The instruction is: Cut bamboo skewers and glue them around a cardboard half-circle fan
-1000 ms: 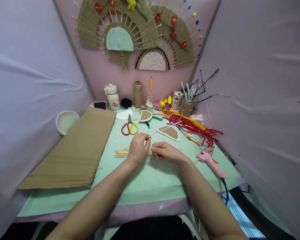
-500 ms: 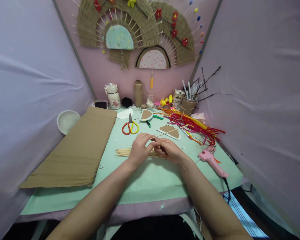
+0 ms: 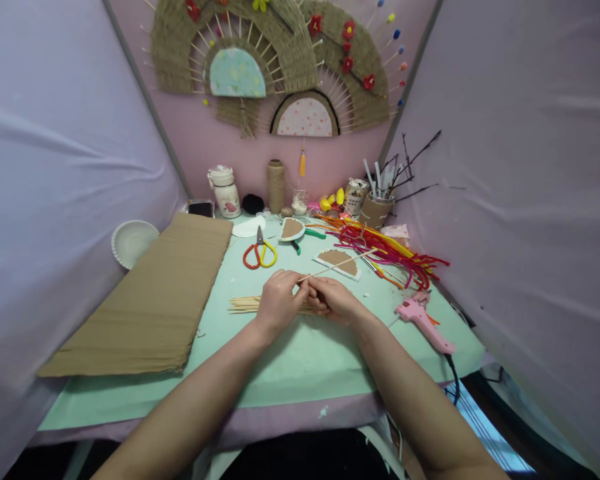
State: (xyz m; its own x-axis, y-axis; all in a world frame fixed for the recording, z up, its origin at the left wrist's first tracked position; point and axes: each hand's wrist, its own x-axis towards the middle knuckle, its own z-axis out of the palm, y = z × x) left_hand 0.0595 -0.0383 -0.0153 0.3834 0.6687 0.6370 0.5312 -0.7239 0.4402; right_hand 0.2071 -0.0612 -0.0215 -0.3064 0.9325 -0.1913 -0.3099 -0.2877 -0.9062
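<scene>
A thin wooden skewer (image 3: 343,264) slants up to the right from between my hands, with a small yellow bit at its far end. My left hand (image 3: 281,301) is closed on the near end of this stick. Fingertips of my right hand (image 3: 336,298) meet the left ones, pinched together at the same end; whatever lies between them is hidden. Beneath both hands lies a bundle of wooden skewers (image 3: 245,305). Just beyond the stick is a half-round cardboard piece with a white edge (image 3: 339,261). Red-and-yellow-handled scissors (image 3: 261,253) rest beyond my left hand.
A large cardboard sheet (image 3: 150,300) covers the table's left side, beside a white paper plate (image 3: 134,243). At right lie colourful pipe cleaners (image 3: 375,247) and a pink glue gun (image 3: 425,323) with a cord. A bottle (image 3: 225,192) and twine spool (image 3: 276,187) stand at the back.
My left thumb and fingers have shifted slightly around the near end of the skewer. The stick keeps nearly the same slant, and the table items stay put.
</scene>
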